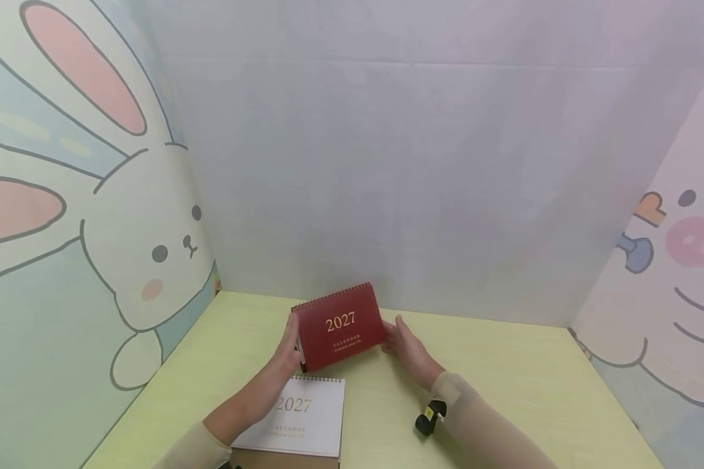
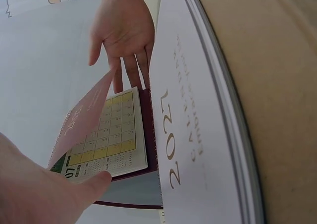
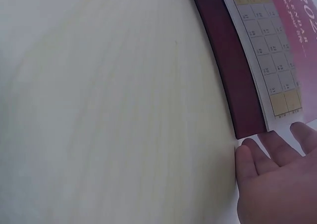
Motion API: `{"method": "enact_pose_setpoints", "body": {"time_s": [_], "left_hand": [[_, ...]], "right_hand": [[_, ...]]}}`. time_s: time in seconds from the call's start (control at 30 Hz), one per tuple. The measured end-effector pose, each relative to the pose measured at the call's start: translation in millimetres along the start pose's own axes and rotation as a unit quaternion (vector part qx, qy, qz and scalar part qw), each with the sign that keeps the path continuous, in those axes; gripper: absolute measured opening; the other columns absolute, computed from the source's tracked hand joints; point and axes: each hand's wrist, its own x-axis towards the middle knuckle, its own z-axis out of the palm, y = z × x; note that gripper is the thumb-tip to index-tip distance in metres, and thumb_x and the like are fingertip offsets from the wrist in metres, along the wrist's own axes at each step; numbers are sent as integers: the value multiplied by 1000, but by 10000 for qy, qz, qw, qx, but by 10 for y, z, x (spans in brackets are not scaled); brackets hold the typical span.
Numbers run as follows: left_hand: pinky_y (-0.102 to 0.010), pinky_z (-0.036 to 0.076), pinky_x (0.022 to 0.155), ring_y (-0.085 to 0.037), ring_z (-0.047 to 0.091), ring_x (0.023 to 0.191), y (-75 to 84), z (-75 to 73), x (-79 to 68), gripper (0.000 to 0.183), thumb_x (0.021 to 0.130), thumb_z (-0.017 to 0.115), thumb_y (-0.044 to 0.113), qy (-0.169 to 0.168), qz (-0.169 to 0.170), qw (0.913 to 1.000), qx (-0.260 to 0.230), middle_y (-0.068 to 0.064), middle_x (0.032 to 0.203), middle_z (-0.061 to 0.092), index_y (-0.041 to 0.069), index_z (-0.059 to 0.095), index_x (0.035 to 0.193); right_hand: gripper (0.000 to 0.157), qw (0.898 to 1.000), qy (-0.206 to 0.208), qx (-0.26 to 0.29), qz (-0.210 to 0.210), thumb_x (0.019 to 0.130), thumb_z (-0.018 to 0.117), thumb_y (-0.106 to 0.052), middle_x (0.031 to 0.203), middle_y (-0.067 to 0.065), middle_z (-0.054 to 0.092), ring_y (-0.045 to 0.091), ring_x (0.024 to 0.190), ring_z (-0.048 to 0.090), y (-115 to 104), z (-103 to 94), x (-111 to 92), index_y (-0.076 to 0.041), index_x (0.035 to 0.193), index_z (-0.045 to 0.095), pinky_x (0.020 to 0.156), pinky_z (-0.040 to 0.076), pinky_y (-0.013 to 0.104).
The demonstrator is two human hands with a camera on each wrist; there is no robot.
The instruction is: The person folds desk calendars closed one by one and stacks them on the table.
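Note:
A dark red 2027 desk calendar [image 1: 341, 326] stands turned at an angle near the back of the table. My left hand [image 1: 283, 352] lies along its left edge, fingers extended; in the left wrist view the thumb is beside the lower page corner. At the opposite edge my right hand [image 1: 409, 352] touches the calendar with extended fingers, its palm [image 2: 126, 28] facing the left wrist camera. Both wrist views show the red cover lifted away from a printed month page [image 2: 111, 135]. Nearer me stands a white 2027 desk calendar [image 1: 305, 417], partly hidden by my left forearm.
The pale yellow table [image 1: 504, 384] runs back to a grey-white cloth wall [image 1: 410, 169]. Side panels carry a rabbit drawing [image 1: 146, 241] on the left and another cartoon animal [image 1: 680, 273] on the right. A black wrist device [image 1: 429, 418] sits by my right sleeve.

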Motion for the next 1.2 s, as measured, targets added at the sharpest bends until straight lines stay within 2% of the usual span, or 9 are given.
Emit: {"method": "enact_pose_setpoints", "body": {"time_s": [0.17, 0.3, 0.53, 0.77, 1.2], "left_hand": [[-77, -8, 130, -22, -26, 170, -7, 6, -16, 67, 118, 21, 44, -30, -90, 10000, -10, 19, 179, -27, 41, -23, 169], [-74, -7, 132, -19, -25, 170, -2, 11, -30, 66, 118, 21, 47, -26, -185, 9998, -3, 23, 178, -26, 44, -22, 169], [-77, -7, 130, -27, -24, 171, -14, 14, -34, 67, 118, 19, 45, 35, -132, 9999, 92, 15, 180, -26, 38, -23, 169], [-76, -6, 130, -27, -24, 171, 0, 15, -24, 69, 116, 19, 54, 48, -268, 9995, 131, 15, 180, -26, 39, -23, 169], [-78, -7, 130, -27, -24, 171, 4, 4, -9, 69, 116, 20, 54, 18, -282, 9996, 36, 15, 180, -25, 40, -23, 169]], "right_hand": [[91, 9999, -78, -134, -56, 109, 17, -76, 181, 12, 29, 39, 169, 25, -3, 10, -8, -12, 173, 26, 138, 22, 59], [86, 9995, -119, -280, -114, 110, 16, -74, 181, 9, 29, 38, 169, 25, -2, 21, -14, -15, 173, 26, 139, 21, 59], [79, 9982, -138, -573, -134, 112, 16, -69, 180, 8, 32, 38, 168, 28, -11, 45, -21, -21, 174, 25, 138, 20, 60], [72, 9973, -119, -694, -182, 113, 22, -67, 178, 6, 38, 36, 168, 31, -22, 68, -31, -27, 173, 29, 138, 22, 60], [63, 9963, -136, -823, -196, 115, 25, -62, 175, -1, 42, 32, 167, 34, -24, 70, -30, -33, 171, 32, 137, 25, 59]]}}
